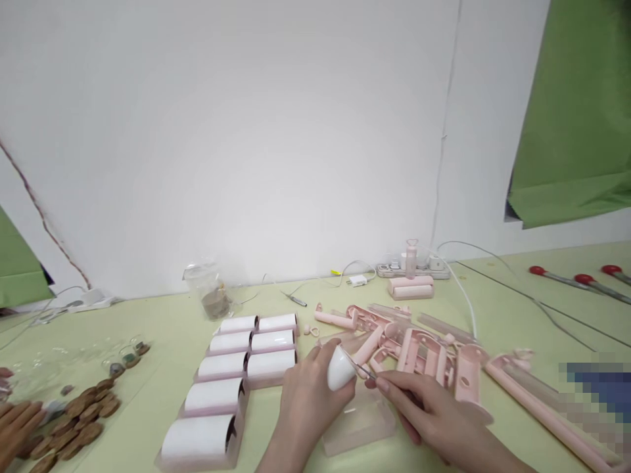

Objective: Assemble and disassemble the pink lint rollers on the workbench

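My left hand is closed around a white roll, which is tilted with one end towards my right hand. My right hand pinches a thin metal tool whose tip reaches the rim of the roll; its exact kind is hard to make out. Under both hands lies a translucent pink box-shaped cover. Left of my left hand stand two rows of white rolls in pink holders. Beyond my right hand spreads a heap of pink plastic parts.
At the far left, another person's hand is beside brown wooden discs. A plastic bag, a white charger and a power strip lie along the wall. Red-tipped rods are at the right, with cables crossing the tabletop.
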{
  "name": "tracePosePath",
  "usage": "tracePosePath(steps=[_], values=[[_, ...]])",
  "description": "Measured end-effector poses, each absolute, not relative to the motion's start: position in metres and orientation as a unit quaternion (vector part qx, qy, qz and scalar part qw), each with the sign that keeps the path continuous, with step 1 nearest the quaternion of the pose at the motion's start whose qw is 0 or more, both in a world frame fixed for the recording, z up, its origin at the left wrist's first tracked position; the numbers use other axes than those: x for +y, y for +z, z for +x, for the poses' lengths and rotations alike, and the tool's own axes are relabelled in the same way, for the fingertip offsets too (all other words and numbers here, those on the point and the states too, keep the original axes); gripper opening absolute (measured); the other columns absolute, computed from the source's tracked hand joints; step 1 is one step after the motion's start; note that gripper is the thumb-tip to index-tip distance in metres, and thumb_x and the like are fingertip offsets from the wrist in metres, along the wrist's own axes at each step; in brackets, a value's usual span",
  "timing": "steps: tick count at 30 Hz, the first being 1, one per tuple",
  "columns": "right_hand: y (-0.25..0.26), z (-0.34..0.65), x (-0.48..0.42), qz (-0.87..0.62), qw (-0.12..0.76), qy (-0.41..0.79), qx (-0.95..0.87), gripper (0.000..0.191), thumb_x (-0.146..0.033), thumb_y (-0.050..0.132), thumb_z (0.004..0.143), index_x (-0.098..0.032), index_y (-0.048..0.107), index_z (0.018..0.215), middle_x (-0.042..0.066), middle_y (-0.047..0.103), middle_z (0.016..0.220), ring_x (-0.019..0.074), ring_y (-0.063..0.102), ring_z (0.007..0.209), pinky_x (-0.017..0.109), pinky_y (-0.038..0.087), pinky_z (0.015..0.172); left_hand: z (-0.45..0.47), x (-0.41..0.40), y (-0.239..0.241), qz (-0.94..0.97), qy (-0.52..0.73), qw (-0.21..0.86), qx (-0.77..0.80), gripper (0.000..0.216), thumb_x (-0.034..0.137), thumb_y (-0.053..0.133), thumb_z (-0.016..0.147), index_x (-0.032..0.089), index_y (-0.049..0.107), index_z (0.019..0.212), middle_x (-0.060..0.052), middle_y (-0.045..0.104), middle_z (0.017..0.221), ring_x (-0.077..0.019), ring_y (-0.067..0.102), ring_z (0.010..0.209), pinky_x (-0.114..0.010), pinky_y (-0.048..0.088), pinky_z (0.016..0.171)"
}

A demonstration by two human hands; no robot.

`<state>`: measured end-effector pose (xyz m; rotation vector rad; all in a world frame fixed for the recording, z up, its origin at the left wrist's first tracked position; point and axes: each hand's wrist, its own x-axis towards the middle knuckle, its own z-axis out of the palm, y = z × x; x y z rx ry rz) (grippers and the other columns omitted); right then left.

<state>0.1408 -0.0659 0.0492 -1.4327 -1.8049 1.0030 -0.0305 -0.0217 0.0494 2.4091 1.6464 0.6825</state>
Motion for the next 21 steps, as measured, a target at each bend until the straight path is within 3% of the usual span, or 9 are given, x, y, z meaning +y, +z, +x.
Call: tracePosePath(steps=[6, 13, 21], values=[[0.049, 0.139, -0.069, -0.554, 0.312, 0.357, -0.684, 0.042, -0.052, 0.034, 0.081, -0.02, 0.057, 0.069, -0.006, 0.035, 0.04, 0.0109, 0.038, 0.039, 0.02, 0.031, 0.041, -0.029, -0.025, 0.049, 0.807, 0.225, 0.078, 0.54, 0.045, 0.034, 0.053, 0.069, 0.033, 0.047, 0.114, -0.001, 0.065, 0.097, -0.0247, 0.063, 0.079, -0.027, 0.043, 0.06], [0.038, 0.143, -0.068, -0.557, 0.371, 0.26, -0.696, 0.036, -0.049, 0.041, 0.079, -0.023, 0.062, 0.064, 0.001, 0.058, 0.055, 0.0179, 0.052, 0.056, 0.023, 0.039, 0.048, -0.029, -0.023, 0.047, 0.804, 0.222, 0.053, 0.549, 0.047, 0.033, 0.054, 0.068, 0.034, 0.048, 0.115, -0.002, 0.066, 0.091, -0.0241, 0.063, 0.074, -0.026, 0.041, 0.057], [0.039, 0.142, -0.068, -0.56, 0.337, 0.252, -0.714, 0.039, -0.047, 0.038, 0.081, -0.022, 0.061, 0.061, 0.0, 0.058, 0.055, 0.0168, 0.052, 0.055, 0.022, 0.037, 0.048, -0.031, -0.024, 0.05, 0.808, 0.188, 0.031, 0.557, 0.049, 0.032, 0.054, 0.066, 0.035, 0.048, 0.115, -0.002, 0.067, 0.086, -0.0266, 0.063, 0.072, -0.027, 0.04, 0.055]])
